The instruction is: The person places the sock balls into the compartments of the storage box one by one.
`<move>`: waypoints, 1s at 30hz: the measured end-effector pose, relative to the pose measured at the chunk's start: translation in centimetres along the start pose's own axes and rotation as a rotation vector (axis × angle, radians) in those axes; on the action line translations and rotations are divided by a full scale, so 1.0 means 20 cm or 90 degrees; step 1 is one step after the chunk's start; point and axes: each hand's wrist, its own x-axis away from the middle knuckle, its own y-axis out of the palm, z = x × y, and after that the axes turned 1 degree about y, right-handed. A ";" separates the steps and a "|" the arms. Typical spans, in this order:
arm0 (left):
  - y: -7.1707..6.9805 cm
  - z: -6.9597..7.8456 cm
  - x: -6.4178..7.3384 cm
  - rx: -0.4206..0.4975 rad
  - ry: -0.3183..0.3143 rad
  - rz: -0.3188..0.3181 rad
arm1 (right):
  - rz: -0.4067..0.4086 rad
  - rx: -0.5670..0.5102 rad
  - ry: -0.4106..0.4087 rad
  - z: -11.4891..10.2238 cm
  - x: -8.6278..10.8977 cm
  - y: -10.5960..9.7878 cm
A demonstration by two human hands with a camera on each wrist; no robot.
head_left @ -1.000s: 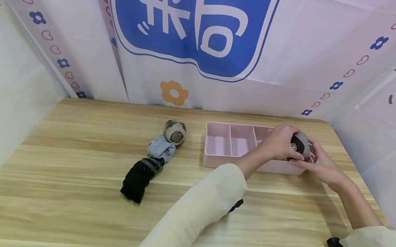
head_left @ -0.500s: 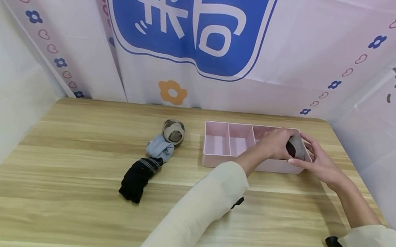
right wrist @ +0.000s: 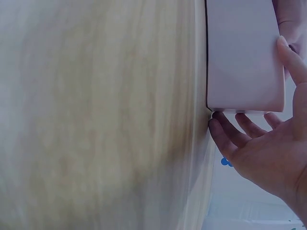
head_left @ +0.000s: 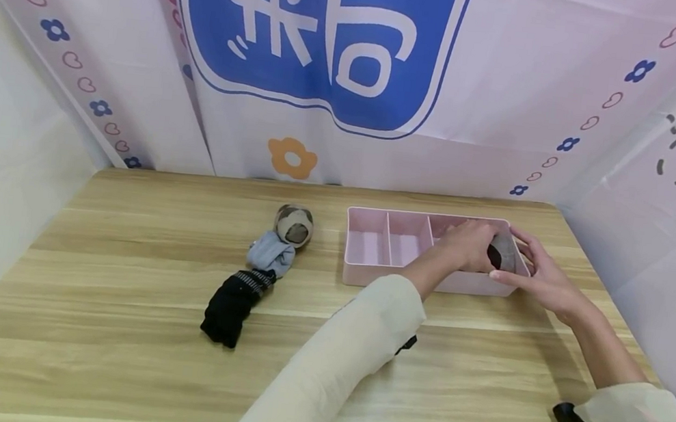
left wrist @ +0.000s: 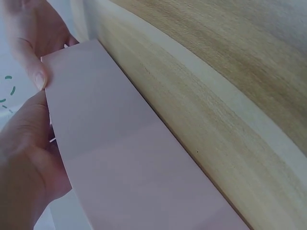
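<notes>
The grey-and-black sock bundle (head_left: pixel 504 252) sat in the right-end compartment of the pink box (head_left: pixel 371 276), the left hand (head_left: pixel 464 243) bending its fingers round it; the right hand (head_left: pixel 553 286), fingers spread, gripped the box's right end.

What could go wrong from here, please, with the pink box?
The grey-and-black bundle could snag on the pink box if the left hand pushes it deeper. The box might shift if the right hand at its end pushes unevenly. The camouflage bundle, grey-blue bundle and black bundle seem to touch, so lifting one may drag another.
</notes>
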 end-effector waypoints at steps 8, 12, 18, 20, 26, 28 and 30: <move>-0.01 -0.01 0.02 -0.003 0.002 -0.009 | -0.002 -0.007 -0.009 0.00 0.00 0.02; -0.03 -0.03 0.04 -0.013 0.061 -0.038 | -0.002 -0.001 -0.004 -0.01 0.00 0.02; -0.09 -0.09 0.10 0.007 0.195 -0.078 | -0.004 -0.002 0.004 -0.01 0.01 0.01; -0.11 -0.10 0.14 -0.001 0.210 -0.083 | -0.006 -0.004 0.004 -0.01 0.01 0.01; -0.21 -0.18 0.27 -0.011 0.258 -0.061 | -0.004 0.006 -0.003 -0.02 0.02 0.01; -0.25 -0.22 0.33 0.010 0.269 -0.045 | -0.003 0.010 -0.006 -0.02 0.01 0.01; -0.29 -0.27 0.40 0.035 0.272 -0.028 | 0.000 0.013 -0.009 -0.03 0.01 0.01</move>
